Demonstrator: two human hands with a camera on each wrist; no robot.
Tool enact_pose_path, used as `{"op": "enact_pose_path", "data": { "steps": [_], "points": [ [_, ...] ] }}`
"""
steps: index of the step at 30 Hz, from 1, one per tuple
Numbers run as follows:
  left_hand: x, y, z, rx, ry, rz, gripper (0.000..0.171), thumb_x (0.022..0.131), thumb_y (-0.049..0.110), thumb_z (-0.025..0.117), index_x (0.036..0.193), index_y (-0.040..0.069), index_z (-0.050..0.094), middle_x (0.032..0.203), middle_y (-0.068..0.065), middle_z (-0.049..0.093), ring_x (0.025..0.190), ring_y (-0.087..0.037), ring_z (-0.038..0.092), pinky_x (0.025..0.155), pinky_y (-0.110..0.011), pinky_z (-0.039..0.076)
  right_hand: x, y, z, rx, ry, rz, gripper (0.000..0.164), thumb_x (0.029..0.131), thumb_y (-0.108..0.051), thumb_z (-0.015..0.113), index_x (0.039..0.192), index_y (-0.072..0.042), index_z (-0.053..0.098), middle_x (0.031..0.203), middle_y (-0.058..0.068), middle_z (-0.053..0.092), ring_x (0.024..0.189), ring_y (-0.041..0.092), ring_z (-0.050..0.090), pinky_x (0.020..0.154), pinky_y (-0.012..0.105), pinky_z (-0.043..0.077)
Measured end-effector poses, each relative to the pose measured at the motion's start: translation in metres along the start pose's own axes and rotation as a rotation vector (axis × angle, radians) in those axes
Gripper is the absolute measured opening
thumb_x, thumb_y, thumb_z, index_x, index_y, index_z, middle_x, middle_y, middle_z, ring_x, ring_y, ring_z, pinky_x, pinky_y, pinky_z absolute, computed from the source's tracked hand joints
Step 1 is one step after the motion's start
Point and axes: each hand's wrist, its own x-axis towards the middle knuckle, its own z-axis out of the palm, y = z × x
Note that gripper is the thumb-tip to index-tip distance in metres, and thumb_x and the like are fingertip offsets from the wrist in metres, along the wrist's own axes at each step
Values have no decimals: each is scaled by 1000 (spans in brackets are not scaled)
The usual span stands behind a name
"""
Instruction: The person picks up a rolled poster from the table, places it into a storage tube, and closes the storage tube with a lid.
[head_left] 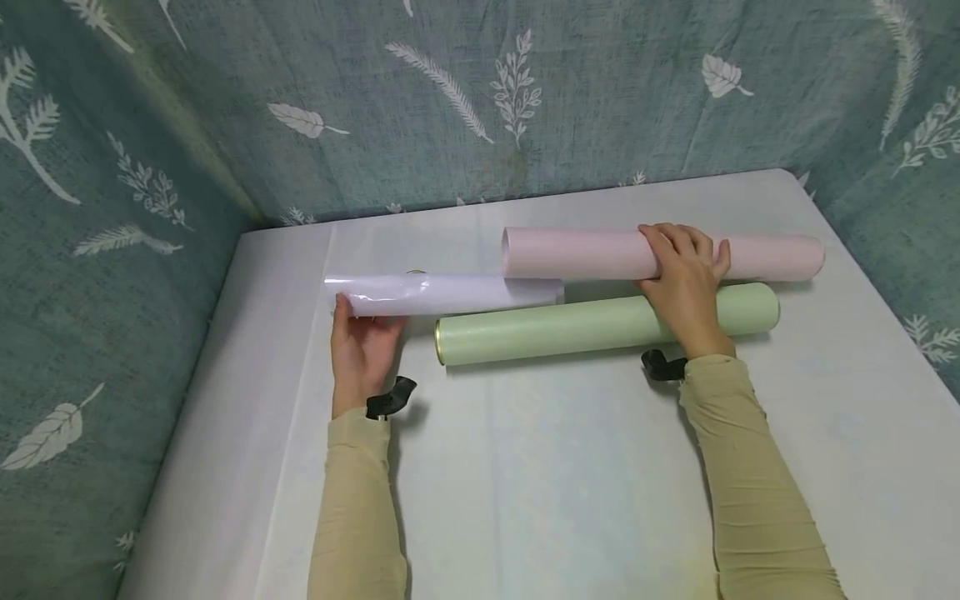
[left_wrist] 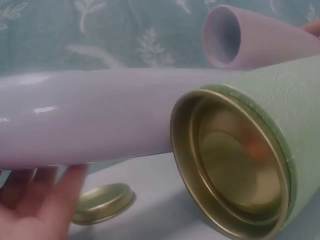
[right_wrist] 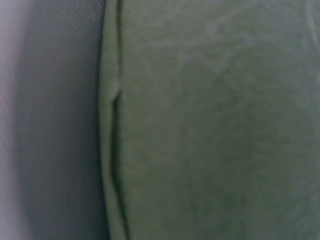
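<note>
My left hand (head_left: 365,350) holds the left end of a glossy white paper roll (head_left: 442,295), thumb on the near side and fingers beneath. In the left wrist view, those fingers (left_wrist: 47,192) show under the roll. My right hand (head_left: 686,287) grips a pink tube (head_left: 577,254) from above; its left end, hollow in the left wrist view, overlaps the roll's right part. Nearer to me lies a green tube (head_left: 540,333) with a gold metal end (left_wrist: 235,160), under my right wrist. Green tube surface (right_wrist: 210,120) fills most of the right wrist view.
A round gold lid (left_wrist: 105,202) lies on the white table (head_left: 562,483) beyond the paper roll, mostly hidden by it in the head view. Leaf-patterned green cloth (head_left: 420,108) hangs behind the table and along both sides.
</note>
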Motion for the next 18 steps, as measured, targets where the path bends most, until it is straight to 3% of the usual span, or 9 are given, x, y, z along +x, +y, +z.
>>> {"op": "enact_pose_path", "data": {
  "steps": [4, 12, 18],
  "points": [
    [1, -1, -3, -48, -10, -4, 48, 86, 23, 59, 124, 12, 33, 120, -10, 41, 123, -26, 34, 100, -51, 24, -1, 1, 0, -5, 10, -3, 61, 65, -5, 79, 120, -17, 55, 122, 6, 50, 119, 28, 34, 98, 59, -2],
    [-4, -5, -7, -8, -40, -27, 51, 88, 14, 56, 131, 13, 29, 131, -13, 38, 126, -26, 31, 96, -60, 22, -2, 1, -1, -27, -2, 1, 63, 63, -5, 79, 120, -16, 54, 128, 9, 46, 125, 26, 29, 99, 58, -3],
    [0, -2, -7, 33, -22, -14, 43, 89, 15, 55, 126, 11, 34, 122, -10, 44, 121, -26, 37, 98, -55, 24, 0, 2, 0, -34, -20, 4, 63, 63, -5, 79, 120, -17, 55, 124, 7, 49, 122, 27, 32, 99, 58, -2]
  ]
}}
